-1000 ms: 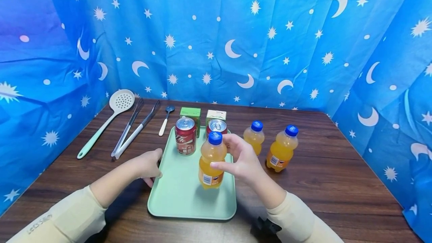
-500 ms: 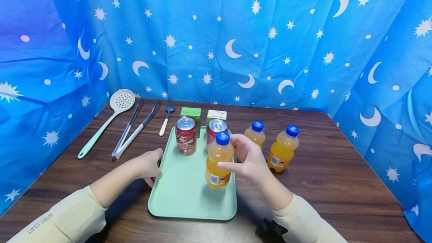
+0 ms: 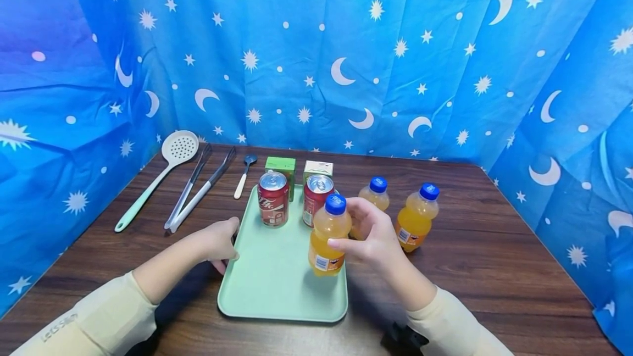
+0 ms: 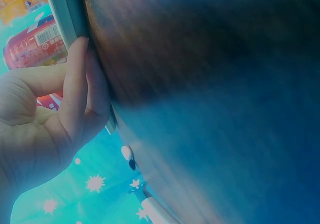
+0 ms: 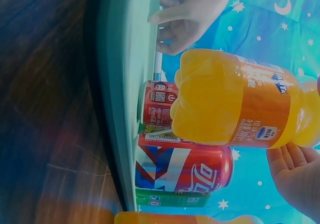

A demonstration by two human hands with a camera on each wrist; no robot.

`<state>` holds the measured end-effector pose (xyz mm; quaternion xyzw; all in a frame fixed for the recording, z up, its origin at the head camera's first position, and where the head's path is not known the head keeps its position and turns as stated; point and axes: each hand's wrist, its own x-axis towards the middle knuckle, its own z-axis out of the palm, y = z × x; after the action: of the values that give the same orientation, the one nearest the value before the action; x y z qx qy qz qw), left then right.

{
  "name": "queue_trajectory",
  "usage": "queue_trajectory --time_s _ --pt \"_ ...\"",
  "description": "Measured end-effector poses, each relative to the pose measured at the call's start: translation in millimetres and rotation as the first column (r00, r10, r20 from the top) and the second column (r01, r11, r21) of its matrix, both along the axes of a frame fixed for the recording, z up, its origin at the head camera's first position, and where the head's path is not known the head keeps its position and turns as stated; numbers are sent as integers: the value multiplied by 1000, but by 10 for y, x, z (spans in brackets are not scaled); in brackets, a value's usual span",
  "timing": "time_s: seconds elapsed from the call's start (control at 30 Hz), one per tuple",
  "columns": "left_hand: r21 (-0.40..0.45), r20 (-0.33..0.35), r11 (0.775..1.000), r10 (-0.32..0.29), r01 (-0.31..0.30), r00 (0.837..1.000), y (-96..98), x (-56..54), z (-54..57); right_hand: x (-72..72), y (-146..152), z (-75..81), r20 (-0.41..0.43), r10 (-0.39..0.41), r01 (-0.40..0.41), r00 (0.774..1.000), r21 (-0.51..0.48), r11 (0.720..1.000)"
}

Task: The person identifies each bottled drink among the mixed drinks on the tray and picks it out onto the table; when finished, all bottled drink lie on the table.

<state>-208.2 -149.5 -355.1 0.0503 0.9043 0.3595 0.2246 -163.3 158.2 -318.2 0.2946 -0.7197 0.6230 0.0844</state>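
My right hand (image 3: 378,240) grips an orange soda bottle (image 3: 328,240) with a blue cap, thumb on the near side. Held upright, the bottle hangs over the right part of a pale green tray (image 3: 272,290); in the right wrist view a gap shows between its base and the tray. My left hand (image 3: 217,243) pinches the tray's left edge, thumb at the rim and fingers lower down the side. Two red soda cans, one on the left (image 3: 273,202) and one on the right (image 3: 316,199), stand toward the tray's far end, with a green carton (image 3: 282,166) and a paler-topped carton (image 3: 318,168) behind them.
Two more orange soda bottles, one nearer (image 3: 415,221) and one farther (image 3: 376,196), stand right of the tray. A skimmer (image 3: 179,148), tongs (image 3: 203,191) and a small spoon (image 3: 242,180) lie at the left. Blue star-patterned cloth (image 3: 316,59) encloses the table (image 3: 484,268).
My right hand has carried the soda bottle rightward over the tray, toward its right edge. The left hand has stayed at the tray's edge.
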Motion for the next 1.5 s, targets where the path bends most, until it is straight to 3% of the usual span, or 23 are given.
queue_trajectory --time_s 0.43,0.77,1.1,1.5 --pt "-4 2 1000 5 -5 1000 -3 -2 2 19 75 -3 -7 -36 36 999 -12 999" --pt "-7 3 1000 3 -3 1000 -10 -16 -23 19 146 -30 -24 -8 6 1000 -84 996" --pt "-4 6 1000 4 -4 1000 -14 -13 -20 41 191 -1 11 -56 57 998 -45 997" --pt "-8 3 1000 0 0 1000 -19 -16 -19 48 297 9 -18 -95 95 995 -35 995"
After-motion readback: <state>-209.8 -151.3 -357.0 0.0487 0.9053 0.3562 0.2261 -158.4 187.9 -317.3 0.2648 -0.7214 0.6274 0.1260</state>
